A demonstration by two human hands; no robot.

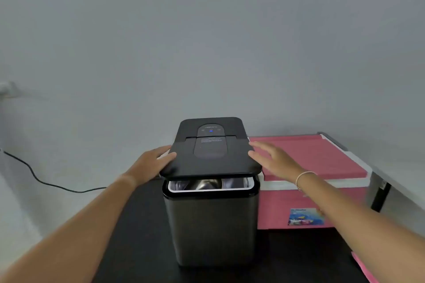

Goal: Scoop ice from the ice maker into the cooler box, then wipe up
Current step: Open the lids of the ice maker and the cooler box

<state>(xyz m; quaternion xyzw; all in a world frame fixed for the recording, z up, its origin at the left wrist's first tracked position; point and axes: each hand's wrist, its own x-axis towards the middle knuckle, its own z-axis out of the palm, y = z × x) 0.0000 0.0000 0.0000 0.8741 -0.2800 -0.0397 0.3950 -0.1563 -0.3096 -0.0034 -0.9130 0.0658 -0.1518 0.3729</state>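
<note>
Now: ice maker [210, 220] on dark table [142, 248], lid [210, 156] raised slightly, left hand [153, 163] and right hand [273, 161] open-fingered at its sides, pink cooler [310, 167] closed alongside right.

ice maker [211, 220] sitting on dark tabletop [138, 236] | lid [210, 151] tilting partly raised | left hand [149, 165] touching lid's left edge | right hand [276, 161] flat-fingered beside right edge | pink cooler box [322, 163] lying closed, just right

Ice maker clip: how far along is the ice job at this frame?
Early. Nothing is done: the pink cooler box is closed. In hand: the left hand and right hand flank the ice maker, its lid raised at the front. Scooping and wiping remain; no scoop or cloth is visible.
</note>
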